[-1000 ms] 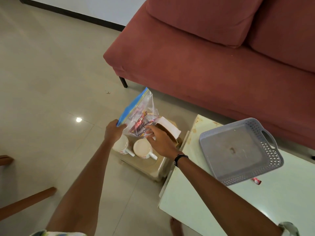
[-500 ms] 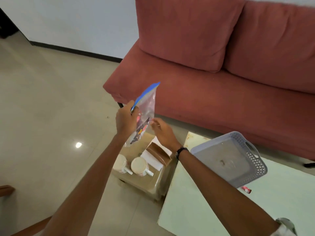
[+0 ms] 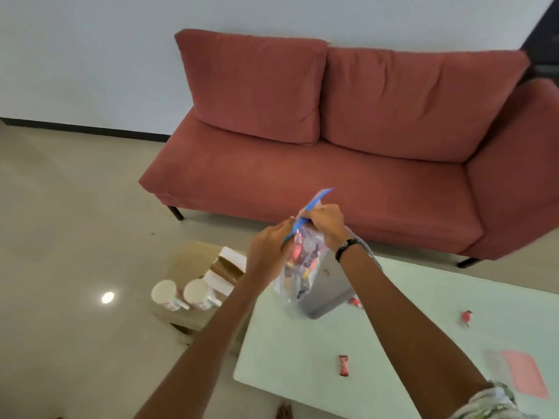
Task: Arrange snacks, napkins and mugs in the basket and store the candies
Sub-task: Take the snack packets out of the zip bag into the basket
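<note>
Above the near corner of the pale tabletop (image 3: 393,297), both hands hold a clear zip bag (image 3: 302,267) of candies by its blue seal strip (image 3: 314,204). The left hand (image 3: 269,246) pinches the strip at its lower end; the right hand (image 3: 325,225) has its grip closed over the strip further up, so neither hand is free. The bag hangs in front of the grey basket (image 3: 329,294), which sits on the tabletop and looks empty where it shows.

The step in hand looks like opening the seal to store the loose candies. To do it well, each hand should take one lip of the strip and pull apart evenly, keeping the mouth upward so nothing spills. Three wrapped candies lie apart on the tabletop: one (image 3: 343,365) near the front edge, one (image 3: 355,302) just beside the basket, one (image 3: 465,317) further right.

Two white mugs (image 3: 181,294) stand side by side on a low stool (image 3: 193,258) left of the tabletop, next to a box (image 3: 227,267) that may hold napkins; none of these is in the basket yet.

Red marks show on the mugs and wrappers, but no writing or brand can be read
</note>
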`<action>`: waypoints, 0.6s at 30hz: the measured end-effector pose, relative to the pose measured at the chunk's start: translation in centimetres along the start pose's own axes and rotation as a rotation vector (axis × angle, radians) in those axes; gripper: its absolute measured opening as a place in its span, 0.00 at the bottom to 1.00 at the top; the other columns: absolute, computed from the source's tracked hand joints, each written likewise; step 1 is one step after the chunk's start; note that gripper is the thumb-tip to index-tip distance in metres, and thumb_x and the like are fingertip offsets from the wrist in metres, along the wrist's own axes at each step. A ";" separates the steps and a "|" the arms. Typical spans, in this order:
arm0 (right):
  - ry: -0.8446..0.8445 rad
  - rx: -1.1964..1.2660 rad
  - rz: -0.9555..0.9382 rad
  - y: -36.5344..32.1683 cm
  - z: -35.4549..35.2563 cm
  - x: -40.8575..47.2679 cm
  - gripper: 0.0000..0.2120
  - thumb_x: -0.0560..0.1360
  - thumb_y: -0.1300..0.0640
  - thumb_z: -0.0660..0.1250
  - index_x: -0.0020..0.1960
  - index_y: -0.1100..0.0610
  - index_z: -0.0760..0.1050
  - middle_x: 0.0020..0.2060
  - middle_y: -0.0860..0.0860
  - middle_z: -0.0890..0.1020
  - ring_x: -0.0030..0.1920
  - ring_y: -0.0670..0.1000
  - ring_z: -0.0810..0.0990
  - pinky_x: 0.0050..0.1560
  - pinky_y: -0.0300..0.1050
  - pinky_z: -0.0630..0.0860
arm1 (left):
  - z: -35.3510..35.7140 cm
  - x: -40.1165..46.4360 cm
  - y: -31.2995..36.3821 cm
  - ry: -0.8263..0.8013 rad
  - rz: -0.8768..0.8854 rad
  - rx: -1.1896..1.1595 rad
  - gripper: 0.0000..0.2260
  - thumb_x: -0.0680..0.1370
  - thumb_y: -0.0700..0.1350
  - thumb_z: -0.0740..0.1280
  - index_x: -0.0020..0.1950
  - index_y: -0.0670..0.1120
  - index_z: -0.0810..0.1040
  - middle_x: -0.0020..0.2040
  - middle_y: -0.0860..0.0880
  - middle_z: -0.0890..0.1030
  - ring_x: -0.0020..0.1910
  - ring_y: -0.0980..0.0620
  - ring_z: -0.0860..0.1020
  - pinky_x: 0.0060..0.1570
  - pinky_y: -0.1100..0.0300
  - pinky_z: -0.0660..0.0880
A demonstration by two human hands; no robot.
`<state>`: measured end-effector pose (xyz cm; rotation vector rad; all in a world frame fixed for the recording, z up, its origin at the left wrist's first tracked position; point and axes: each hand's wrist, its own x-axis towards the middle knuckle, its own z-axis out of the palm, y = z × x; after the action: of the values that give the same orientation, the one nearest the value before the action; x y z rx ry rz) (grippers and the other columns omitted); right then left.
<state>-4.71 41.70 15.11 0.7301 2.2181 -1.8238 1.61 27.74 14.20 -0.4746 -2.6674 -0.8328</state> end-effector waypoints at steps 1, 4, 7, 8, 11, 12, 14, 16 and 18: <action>-0.013 0.065 0.027 1.2 -2.3 -0.5 0.10 0.68 0.63 0.73 0.43 0.70 0.78 0.39 0.60 0.82 0.37 0.54 0.82 0.45 0.48 0.83 | 0.9 -0.7 1.9 -0.057 -0.030 -0.049 0.14 0.77 0.45 0.64 0.61 0.46 0.78 0.39 0.47 0.83 0.33 0.46 0.79 0.33 0.56 0.76; -0.048 0.165 0.078 4.2 -8.9 -3.4 0.07 0.69 0.67 0.73 0.42 0.70 0.78 0.36 0.58 0.80 0.32 0.50 0.81 0.33 0.37 0.81 | 3.4 -3.3 8.1 -0.209 -0.187 -0.188 0.14 0.78 0.55 0.59 0.53 0.46 0.77 0.37 0.51 0.78 0.34 0.52 0.74 0.37 0.58 0.71; -0.019 0.175 0.109 7.1 -14.6 -6.4 0.08 0.66 0.65 0.75 0.41 0.70 0.79 0.32 0.57 0.80 0.27 0.46 0.80 0.30 0.34 0.78 | 5.5 -5.5 14.3 -0.246 -0.390 -0.463 0.17 0.79 0.59 0.57 0.50 0.46 0.75 0.38 0.52 0.78 0.36 0.54 0.76 0.38 0.60 0.71; -0.012 0.174 0.110 7.9 -16.3 -7.5 0.08 0.66 0.65 0.75 0.39 0.69 0.79 0.30 0.56 0.79 0.27 0.47 0.79 0.29 0.33 0.77 | 6.0 -6.0 16.2 -0.244 -0.441 -0.524 0.16 0.79 0.58 0.58 0.51 0.47 0.75 0.40 0.51 0.79 0.39 0.54 0.78 0.40 0.59 0.74; -0.022 0.230 0.130 9.9 -20.9 -10.8 0.06 0.66 0.65 0.75 0.36 0.67 0.79 0.27 0.55 0.79 0.25 0.46 0.78 0.28 0.32 0.77 | 7.9 -7.4 21.1 -0.310 -0.495 -0.592 0.14 0.78 0.54 0.61 0.56 0.46 0.77 0.48 0.47 0.83 0.48 0.50 0.81 0.51 0.56 0.78; -0.035 0.258 0.133 10.4 -22.3 -11.7 0.07 0.67 0.65 0.75 0.35 0.66 0.79 0.26 0.53 0.79 0.24 0.44 0.78 0.27 0.32 0.76 | 8.3 -8.0 22.7 -0.349 -0.487 -0.577 0.14 0.78 0.52 0.62 0.57 0.44 0.77 0.49 0.45 0.83 0.48 0.48 0.81 0.52 0.56 0.78; -0.059 0.310 0.149 11.3 -24.6 -12.9 0.07 0.67 0.63 0.76 0.36 0.65 0.78 0.26 0.53 0.80 0.24 0.44 0.78 0.27 0.32 0.75 | 9.1 -9.1 25.5 -0.394 -0.471 -0.584 0.14 0.78 0.50 0.62 0.57 0.42 0.77 0.49 0.42 0.82 0.47 0.46 0.81 0.51 0.58 0.78; -0.103 0.360 0.187 12.2 -26.3 -13.5 0.11 0.65 0.60 0.78 0.39 0.65 0.78 0.34 0.58 0.80 0.31 0.49 0.78 0.33 0.37 0.78 | 9.3 -9.9 27.6 -0.422 -0.487 -0.639 0.12 0.78 0.50 0.64 0.54 0.44 0.77 0.46 0.42 0.82 0.45 0.49 0.80 0.48 0.62 0.77; -0.162 0.400 0.222 12.7 -27.4 -14.3 0.18 0.59 0.54 0.80 0.40 0.63 0.77 0.37 0.59 0.79 0.35 0.52 0.77 0.37 0.40 0.77 | 9.2 -10.5 29.1 -0.429 -0.520 -0.704 0.07 0.78 0.49 0.64 0.49 0.46 0.77 0.44 0.44 0.81 0.43 0.51 0.80 0.47 0.61 0.78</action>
<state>18.23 65.95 16.67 0.8220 1.6189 -2.1440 20.78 53.48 17.20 -0.0909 -2.8477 -2.0573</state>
